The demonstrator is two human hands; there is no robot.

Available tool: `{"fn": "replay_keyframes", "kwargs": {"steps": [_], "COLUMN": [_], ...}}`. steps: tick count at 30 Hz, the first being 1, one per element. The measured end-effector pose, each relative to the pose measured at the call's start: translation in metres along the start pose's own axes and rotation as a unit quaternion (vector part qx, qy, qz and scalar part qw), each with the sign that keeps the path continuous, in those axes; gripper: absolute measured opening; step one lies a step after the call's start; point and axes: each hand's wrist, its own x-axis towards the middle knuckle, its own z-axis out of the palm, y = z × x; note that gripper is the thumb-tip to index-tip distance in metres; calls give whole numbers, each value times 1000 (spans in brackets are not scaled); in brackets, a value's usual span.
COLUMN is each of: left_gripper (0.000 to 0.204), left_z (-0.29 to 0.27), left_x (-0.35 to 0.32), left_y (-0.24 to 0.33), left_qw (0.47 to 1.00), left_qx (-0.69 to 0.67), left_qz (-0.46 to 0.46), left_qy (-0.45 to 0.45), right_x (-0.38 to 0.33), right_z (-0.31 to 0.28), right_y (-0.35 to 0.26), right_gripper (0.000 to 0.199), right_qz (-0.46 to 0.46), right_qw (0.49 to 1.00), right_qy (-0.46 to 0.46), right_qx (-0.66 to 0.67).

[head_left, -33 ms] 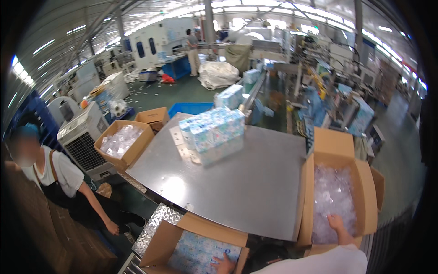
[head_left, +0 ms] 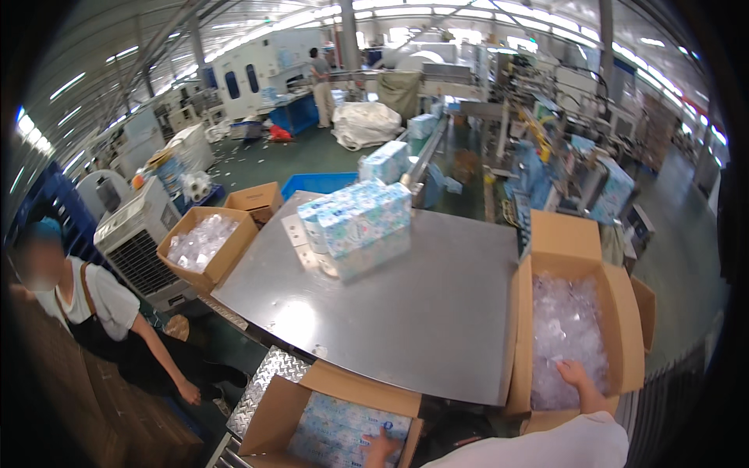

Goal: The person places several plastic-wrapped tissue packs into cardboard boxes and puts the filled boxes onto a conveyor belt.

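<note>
My left hand [head_left: 380, 446] reaches into a cardboard box [head_left: 269, 413] at the bottom centre, its fingers spread over blue-and-white printed packs [head_left: 335, 429]. At the lower right, my right hand [head_left: 575, 376] is in a taller cardboard box [head_left: 624, 335] full of crumpled clear plastic pieces [head_left: 566, 320]. Its fingertips are drawn together at the plastic, seemingly pinching a piece. Between the boxes stands a metal table [head_left: 437, 312]. Upright blue-and-white wrapped packs of rolls [head_left: 363, 218] stand at its far left, reflected in the tabletop.
A third box [head_left: 238, 249] holding clear plastic is beside the table's left edge, near a blue bin [head_left: 316, 184]. A person [head_left: 101, 304] in an apron is at far left. A conveyor [head_left: 425, 160] carrying packs runs up to the table's far side.
The whole view has shifted slightly left. My hands stay in the same two boxes, and the right fingers look a little more stretched toward the plastic.
</note>
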Motion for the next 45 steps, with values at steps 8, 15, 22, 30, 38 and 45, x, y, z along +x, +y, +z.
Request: {"fn": "replay_keyframes", "kwargs": {"steps": [8, 15, 22, 30, 38, 45], "left_gripper": [38, 46, 58, 47, 39, 70], "left_z": [-275, -346, -298, -262, -266, -275], "left_x": [-71, -162, -208, -177, -178, -202], "left_y": [180, 155, 70, 28, 37, 138], "left_qw": [951, 913, 853, 878, 883, 819], "left_qx": [-150, -15, 89, 97, 29, -408], "left_qz": [191, 188, -18, -128, -134, 56], "left_qy": [192, 362, 514, 451, 449, 400], "right_x": [-34, -31, -19, -11, -47, -101], "right_z": [-16, -16, -44, -104, -40, 9], "right_y": [-32, -36, -46, -208, -419, -495], "right_gripper": [52, 40, 45, 56, 36, 38], "right_qz": [-10, 11, 162, -52, -191, -543], "right_qw": [1000, 981, 870, 399, 535, 610], "right_qy": [4, 183, 100, -275, -616, -485], "right_qx": [-22, 61, 455, 873, 546, 312]}}
